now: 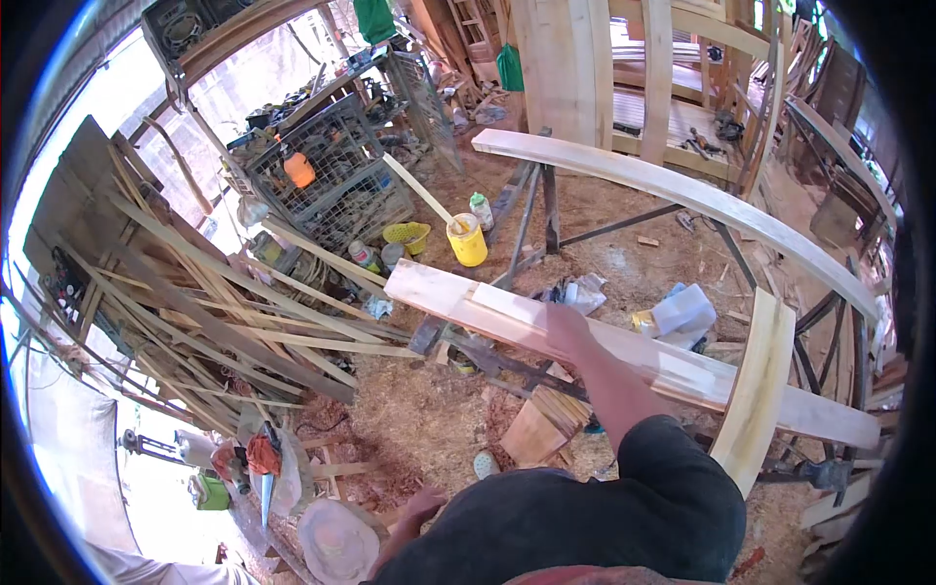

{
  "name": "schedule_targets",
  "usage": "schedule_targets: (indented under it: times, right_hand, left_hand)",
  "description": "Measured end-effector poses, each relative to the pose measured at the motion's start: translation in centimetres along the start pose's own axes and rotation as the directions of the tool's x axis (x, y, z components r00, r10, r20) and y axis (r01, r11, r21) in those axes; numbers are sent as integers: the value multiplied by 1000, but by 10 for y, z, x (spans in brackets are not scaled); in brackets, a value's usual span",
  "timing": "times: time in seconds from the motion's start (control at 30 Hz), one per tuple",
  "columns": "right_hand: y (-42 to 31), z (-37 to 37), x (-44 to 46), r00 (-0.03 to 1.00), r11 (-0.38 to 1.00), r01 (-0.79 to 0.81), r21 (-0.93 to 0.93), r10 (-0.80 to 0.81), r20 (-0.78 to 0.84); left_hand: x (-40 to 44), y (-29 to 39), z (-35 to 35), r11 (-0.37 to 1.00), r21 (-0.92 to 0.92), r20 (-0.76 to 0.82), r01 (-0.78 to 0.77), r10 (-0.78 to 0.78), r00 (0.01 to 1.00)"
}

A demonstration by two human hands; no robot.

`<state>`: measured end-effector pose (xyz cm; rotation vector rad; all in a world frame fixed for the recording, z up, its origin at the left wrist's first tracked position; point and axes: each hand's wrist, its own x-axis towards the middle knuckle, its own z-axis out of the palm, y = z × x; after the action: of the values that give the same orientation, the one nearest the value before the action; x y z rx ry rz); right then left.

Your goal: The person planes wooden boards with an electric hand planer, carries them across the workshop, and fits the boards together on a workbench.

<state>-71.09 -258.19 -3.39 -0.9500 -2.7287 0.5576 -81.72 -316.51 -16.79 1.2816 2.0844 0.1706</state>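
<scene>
My right hand [568, 331] reaches forward onto a long pale wooden beam [829, 414] and looks closed on a thinner wooden strip [509, 303] lying along its top. Its fingers blend with the wood and show poorly. The strip carries on past my forearm to the right. Across the beam's right part lies a wide, slightly curved board [756, 390]. Low on the left, my left hand [425, 505] hangs beside my body, near a round pale stool-like top [338, 542], apart from the beam. Its finger positions are not distinct.
A curved beam [682, 185] rests on metal trestles ahead. Beyond the beam stand a yellow bucket [467, 244] with a stick, a white-green bottle [481, 210] and a wire cage [331, 166]. Long strips [224, 302] pile on the left. Stacked wood blocks [539, 426] lie on the shaving-covered floor.
</scene>
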Motion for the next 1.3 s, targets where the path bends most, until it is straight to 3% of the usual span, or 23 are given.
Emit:
schedule_targets:
  times: [0.1, 0.17, 0.27, 0.3, 0.33, 0.4, 0.43, 0.5, 0.53, 0.6, 0.63, 0.7, 0.73, 0.77, 0.83, 0.9, 0.97, 1.07, 1.17, 1.27, 1.3]
  right_hand:
    - [-28, 9, 20, 997, 1000, 4, 6, -3, -74]
    - [-40, 10, 30, 998, 1000, -12, -11, 11, -65]
    - [-48, 9, 39, 999, 999, -28, -17, 28, -40]
    - [-48, 10, 39, 999, 999, -26, -22, 26, -25]
    - [-47, 11, 38, 998, 1000, -24, -14, 23, -50]
    - [-43, 14, 39, 996, 1000, 8, -13, -9, -84]
    - [-41, 16, 43, 1000, 999, -21, -41, 20, -20]
    - [-34, 18, 41, 997, 999, 10, -46, -14, -71]
    - [-39, 18, 41, 995, 998, 33, -50, -37, -92]
    - [-81, -25, 28, 999, 995, 27, -98, -24, 27]
    - [-104, -51, 19, 996, 992, 26, -126, -15, 87]
    - [-41, 12, 51, 999, 994, 35, -102, -31, 38]
    - [-9, 43, 68, 999, 995, 40, -90, -39, 14]
    - [-13, 39, 66, 999, 994, 31, -104, -27, 36]
    - [-20, 29, 65, 997, 992, 6, -129, 3, 74]
    - [-30, 18, 66, 978, 987, -31, -155, 62, 200]
    - [-56, 5, 52, 989, 992, 43, -117, -26, 145]
    - [-52, 15, 54, 998, 975, 31, -221, -17, 66]
    - [13, 42, 76, 995, 954, 99, -284, -86, 57]
    - [-40, 12, 75, 931, 930, -52, -363, 176, 320]
    - [-35, 11, 72, 921, 928, -93, -360, 218, 322]
  left_hand:
    - [-14, 2, 2, 980, 184, 170, 75, -107, 980]
    - [-27, -5, 6, 982, 162, 219, 94, -129, 967]
    - [-53, -38, 42, 944, -187, 123, 270, -250, 960]
    - [-60, -46, 51, 869, -351, 109, 349, -332, 937]
    - [-63, -54, 59, 686, -564, 157, 459, -457, 876]
    - [-65, -49, 91, 652, -452, 163, 609, -610, 775]
    - [-61, -40, 94, 755, -106, 78, 647, -643, 762]
    - [-74, -35, 85, 727, -376, 85, 574, -590, 803]
    - [-67, -40, 84, 833, -158, 118, 530, -517, 848]
    - [-55, -41, 89, 713, -311, 165, 628, -610, 775]
    - [-42, -61, 111, 835, -160, 79, 526, -520, 850]
    - [-37, -24, 59, 795, -212, 112, 568, -557, 823]
    - [-34, -15, 39, 710, -367, 182, 601, -579, 795]
    - [-31, -13, 34, 593, -517, 202, 617, -617, 761]
    - [-24, -14, 27, 553, -576, 152, 602, -651, 744]
    - [-9, -28, 36, 579, -557, 146, 596, -638, 756]
    - [-4, -36, 27, 540, -583, 191, 607, -635, 749]
    - [-9, -58, 14, 510, -617, 210, 599, -627, 750]
    - [-17, -84, 0, 496, -616, 185, 612, -664, 725]
    - [-31, -123, -10, 450, -655, 174, 607, -692, 701]
    - [-37, -134, -18, 459, -645, 148, 612, -710, 689]
